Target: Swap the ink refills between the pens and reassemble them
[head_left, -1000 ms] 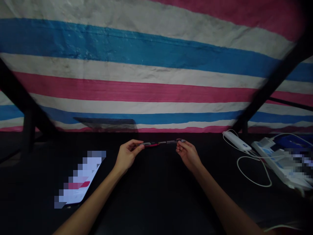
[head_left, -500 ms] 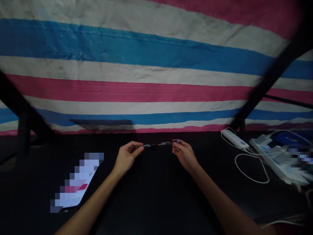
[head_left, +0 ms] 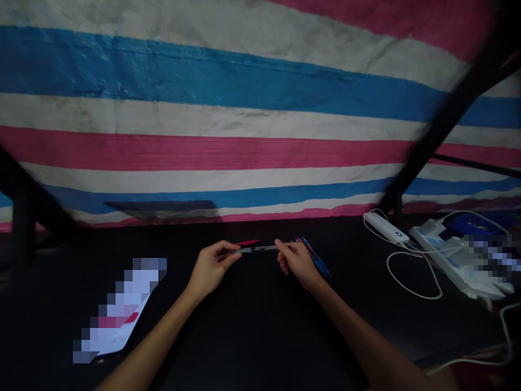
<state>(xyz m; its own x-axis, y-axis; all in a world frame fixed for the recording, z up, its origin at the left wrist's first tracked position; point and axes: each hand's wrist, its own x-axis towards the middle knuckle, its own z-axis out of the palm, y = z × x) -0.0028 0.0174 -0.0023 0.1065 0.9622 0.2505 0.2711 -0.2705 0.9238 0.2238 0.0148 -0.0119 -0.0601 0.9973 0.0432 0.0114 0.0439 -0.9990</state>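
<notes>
A slim pen with a clear and grey barrel [head_left: 262,248] is stretched level between my two hands over the black tabletop [head_left: 252,326]. Thumb and fingers of my left hand [head_left: 210,267] pinch its left end. My right hand [head_left: 299,263] pinches its other end, so the tip there is hidden. Just beyond my left fingertips lies a red pen [head_left: 247,243], partly covered by the hand. Several blue and red pens [head_left: 319,263] lie slantwise behind my right hand, which hides part of them.
On the left lies a lit phone [head_left: 122,315] with a blurred screen. To the right are a white power bank [head_left: 386,227], a power strip [head_left: 451,260] and looping white cables [head_left: 413,297]. Striped sheeting [head_left: 228,155] hangs at the back between dark frame bars [head_left: 439,130].
The red pen and the blue pens now show behind my hands. My right hand has shifted slightly left and closer to my left hand. The view has tilted a little.
</notes>
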